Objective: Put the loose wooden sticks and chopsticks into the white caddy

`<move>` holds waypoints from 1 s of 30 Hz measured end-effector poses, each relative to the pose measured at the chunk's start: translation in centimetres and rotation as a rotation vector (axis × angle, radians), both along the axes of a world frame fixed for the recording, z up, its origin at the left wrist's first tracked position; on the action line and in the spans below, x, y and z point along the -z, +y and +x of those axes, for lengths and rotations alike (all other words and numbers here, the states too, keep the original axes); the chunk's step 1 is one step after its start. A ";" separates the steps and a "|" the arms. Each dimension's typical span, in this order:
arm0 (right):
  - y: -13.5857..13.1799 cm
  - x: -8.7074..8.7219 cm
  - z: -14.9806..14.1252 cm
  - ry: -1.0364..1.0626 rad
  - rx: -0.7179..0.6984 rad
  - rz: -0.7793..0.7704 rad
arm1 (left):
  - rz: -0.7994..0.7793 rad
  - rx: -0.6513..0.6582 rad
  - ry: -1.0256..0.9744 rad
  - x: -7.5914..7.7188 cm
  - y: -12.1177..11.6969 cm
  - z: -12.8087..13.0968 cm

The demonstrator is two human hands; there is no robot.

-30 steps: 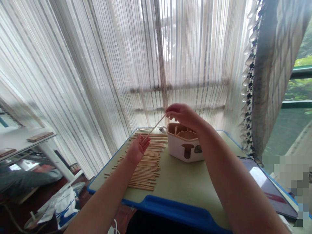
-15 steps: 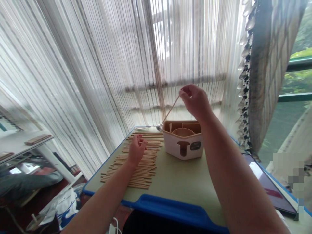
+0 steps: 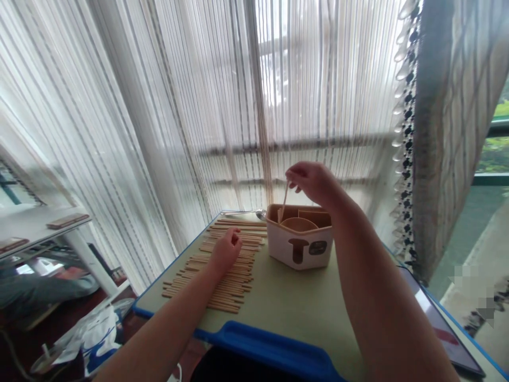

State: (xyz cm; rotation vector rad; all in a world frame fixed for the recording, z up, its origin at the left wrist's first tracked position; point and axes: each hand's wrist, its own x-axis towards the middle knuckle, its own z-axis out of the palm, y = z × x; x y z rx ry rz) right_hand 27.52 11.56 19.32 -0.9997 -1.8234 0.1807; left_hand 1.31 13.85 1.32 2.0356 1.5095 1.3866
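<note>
Head view: the right hand (image 3: 312, 179), fingers pinched on a stick (image 3: 285, 195), has lowered its tip into the box (image 3: 280, 245) near the far edge; the left hand (image 3: 226, 248) half-curls over loose sticks (image 3: 240, 271), hold unclear.

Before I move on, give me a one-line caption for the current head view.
Right hand lowers a thin stick into the white box; more sticks lie alongside.

Sheer curtain (image 3: 214, 95) hangs behind blue-edged table (image 3: 286, 307). Flat screen device (image 3: 445, 331) at its right. White desk (image 3: 35, 234) left of it, probably plastic bag (image 3: 95, 331) lower left.
</note>
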 end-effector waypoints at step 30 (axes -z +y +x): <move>1.5 1.6 -3.6 -0.438 0.040 -0.142 | -0.017 0.119 0.634 0.2 0.9 -0.6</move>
